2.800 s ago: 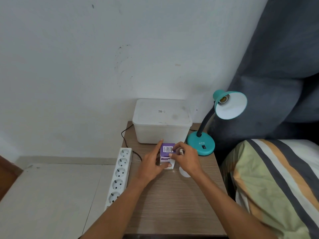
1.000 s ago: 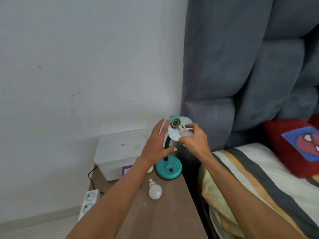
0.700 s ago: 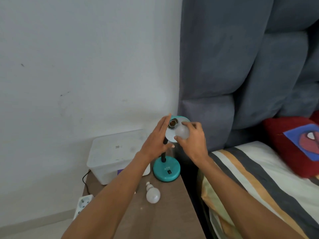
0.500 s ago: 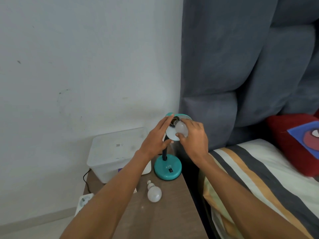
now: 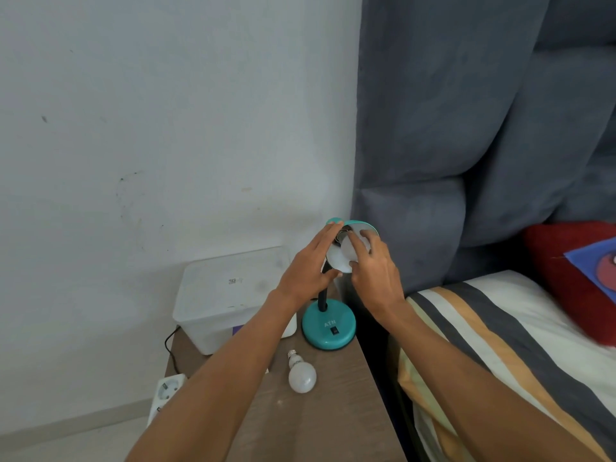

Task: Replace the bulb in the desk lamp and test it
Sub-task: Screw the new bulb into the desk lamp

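Observation:
A teal desk lamp stands on its round base (image 5: 328, 328) at the back right of the bedside table (image 5: 320, 415). Its shade (image 5: 336, 265) faces me. My right hand (image 5: 373, 271) grips a white bulb (image 5: 350, 250) whose base sits at the socket inside the shade. My left hand (image 5: 308, 268) rests on the shade's left rim, fingers nearly straight, thumb under the lower edge. A second white bulb (image 5: 301, 375) lies on the table in front of the lamp base. A corner of a purple bulb box (image 5: 237, 329) shows behind my left forearm.
A white lidded plastic box (image 5: 230, 295) stands at the back left of the table, a black cord beside it. A white power strip (image 5: 165, 395) lies on the floor to the left. A bed with a striped cover (image 5: 500, 355) and grey padded headboard (image 5: 466, 145) is right.
Both hands left the purple box on the table and rose to the lamp shade. My right hand carried the bulb up and set its base into the socket; my left hand closed onto the rim.

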Tool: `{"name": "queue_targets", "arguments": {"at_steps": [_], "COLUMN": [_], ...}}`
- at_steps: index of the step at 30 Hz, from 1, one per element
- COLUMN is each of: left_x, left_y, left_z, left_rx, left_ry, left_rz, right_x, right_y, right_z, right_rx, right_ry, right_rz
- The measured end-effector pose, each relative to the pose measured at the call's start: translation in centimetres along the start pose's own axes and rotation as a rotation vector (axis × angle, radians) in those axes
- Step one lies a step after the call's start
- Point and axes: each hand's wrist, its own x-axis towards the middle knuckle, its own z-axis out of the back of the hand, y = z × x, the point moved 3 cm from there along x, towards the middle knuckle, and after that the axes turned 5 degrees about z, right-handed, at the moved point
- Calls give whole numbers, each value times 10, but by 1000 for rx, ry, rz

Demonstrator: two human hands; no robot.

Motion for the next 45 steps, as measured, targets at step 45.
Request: {"name": "queue_targets", "arguments": {"at_steps": [45], "left_x": [1], "left_y": [7], "left_z": [-1], "left_rx": [19], "left_ry": [8], "left_rz": [-3], "right_x": [12], "right_y": [-5], "right_z": [5], "right_rx": [141], "right_ry": [-1], "right_rz": [-230]}}
